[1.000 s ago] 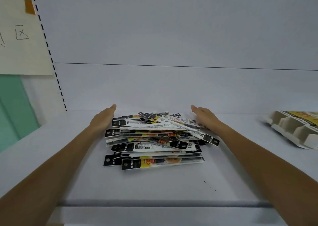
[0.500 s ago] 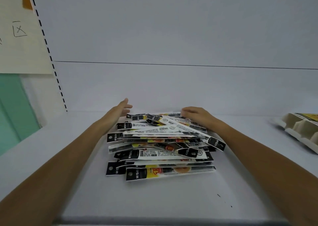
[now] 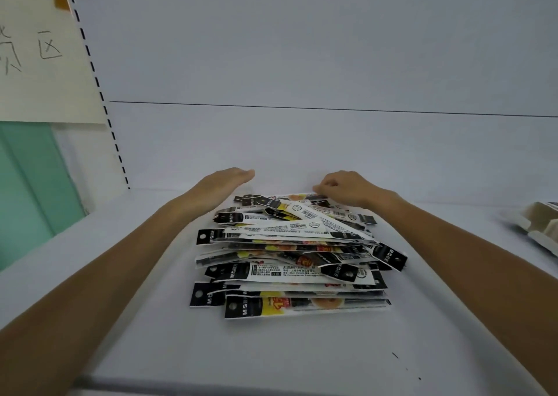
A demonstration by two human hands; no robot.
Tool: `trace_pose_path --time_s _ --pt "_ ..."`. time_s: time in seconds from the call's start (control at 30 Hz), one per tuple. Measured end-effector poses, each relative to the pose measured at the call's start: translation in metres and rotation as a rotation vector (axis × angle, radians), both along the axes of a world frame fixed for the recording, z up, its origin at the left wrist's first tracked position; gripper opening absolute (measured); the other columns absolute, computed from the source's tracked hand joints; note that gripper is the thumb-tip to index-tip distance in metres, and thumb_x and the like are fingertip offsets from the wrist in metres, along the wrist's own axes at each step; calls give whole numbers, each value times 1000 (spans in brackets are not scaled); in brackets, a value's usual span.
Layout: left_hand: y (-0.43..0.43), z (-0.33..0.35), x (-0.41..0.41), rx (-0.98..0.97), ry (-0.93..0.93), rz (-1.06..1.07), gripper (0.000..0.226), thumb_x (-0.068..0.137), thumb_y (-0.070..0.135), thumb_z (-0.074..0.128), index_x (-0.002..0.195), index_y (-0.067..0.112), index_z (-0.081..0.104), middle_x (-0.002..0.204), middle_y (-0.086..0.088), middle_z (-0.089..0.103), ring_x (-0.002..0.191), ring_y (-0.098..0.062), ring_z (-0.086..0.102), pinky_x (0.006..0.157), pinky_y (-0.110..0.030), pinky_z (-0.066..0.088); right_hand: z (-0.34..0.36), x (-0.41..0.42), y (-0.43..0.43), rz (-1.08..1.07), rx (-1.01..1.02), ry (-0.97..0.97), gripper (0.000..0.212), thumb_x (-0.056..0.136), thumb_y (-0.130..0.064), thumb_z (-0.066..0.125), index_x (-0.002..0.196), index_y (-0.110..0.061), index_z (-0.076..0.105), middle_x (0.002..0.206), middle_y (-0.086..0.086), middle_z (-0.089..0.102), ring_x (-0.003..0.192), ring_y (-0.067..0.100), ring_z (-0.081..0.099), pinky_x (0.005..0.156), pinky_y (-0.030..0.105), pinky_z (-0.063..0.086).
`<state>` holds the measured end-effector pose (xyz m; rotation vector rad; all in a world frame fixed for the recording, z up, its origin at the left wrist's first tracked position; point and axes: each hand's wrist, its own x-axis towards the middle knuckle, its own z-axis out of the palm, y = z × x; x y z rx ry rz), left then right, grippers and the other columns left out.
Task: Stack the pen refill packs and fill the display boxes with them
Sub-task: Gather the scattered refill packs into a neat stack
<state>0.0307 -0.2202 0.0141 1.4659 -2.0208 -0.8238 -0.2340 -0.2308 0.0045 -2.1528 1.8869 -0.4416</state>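
Plastic-sleeved refill packs (image 3: 290, 256) lie in a loose, fanned pile at centre frame, left hand (image 3: 223, 181) flat-fingered at its far left, right hand (image 3: 344, 187) curled over its far edge; an uneven squeeze could slide the skewed top packs off the heap

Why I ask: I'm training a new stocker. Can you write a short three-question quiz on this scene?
1. True or false: the pen refill packs lie in a neat, squared stack.
2. Which hand's fingers curl onto the pile's far edge? A) left B) right C) both
3. Fill in: the display box sits to the pile's ____.

Key: 1 false, they lie askew. 2 B: the right hand curls onto the far packs, while the left hand is flat with straight fingers. 3 right.
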Motion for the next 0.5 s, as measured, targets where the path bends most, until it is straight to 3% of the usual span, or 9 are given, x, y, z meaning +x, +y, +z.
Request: trace_pose_path --time_s 0.1,0.2,0.27,0.37,0.43,0.5 --pt "18 -4 2 67 -34 88 49 96 53 20 125 24 47 126 4 47 120 -15 45 102 -32 30 -5 13 4 -6 36 34 50 95 -51 34 115 -10 55 115 6 58 104 21 52 88 34 40" --pt "34 -11 -1 165 186 160 59 96 54 22 142 19 33 149 -5 31 138 -23 27 113 -41 20 -10 28 11 41 33 81 60 92 -60 30 111 -10 56 108 10 60 99 29 55 87 38 43" --pt "47 -10 -9 175 297 158 59 96 53 23 145 21 28 153 -3 24 142 -23 18 114 -41 14 -7 35 16 86 55 85 63 93 -60 27 112 -8 57 110 12 60 101 29 54 90 39 42" --pt "54 -1 -10 79 409 181 58 96 51 24 146 21 26 153 -1 23 141 -21 20 115 -42 14 10 34 24 90 31 74 63 97 -53 21 121 -3 53 124 12 56 111 26 50 95 35 36" --pt "56 1 1 9 424 251 57 96 50 27 145 20 29 152 -1 27 140 -20 24 115 -41 17 22 26 34 40 10 64 62 98 -50 20 108 2 53 113 14 57 101 23 50 86 31 35" --pt "62 -4 12 25 428 285 56 96 50 29 144 20 31 151 -2 28 139 -21 25 115 -41 18 24 10 38 -37 35 104 60 97 -52 19 107 -2 52 118 15 53 108 25 48 91 33 34"
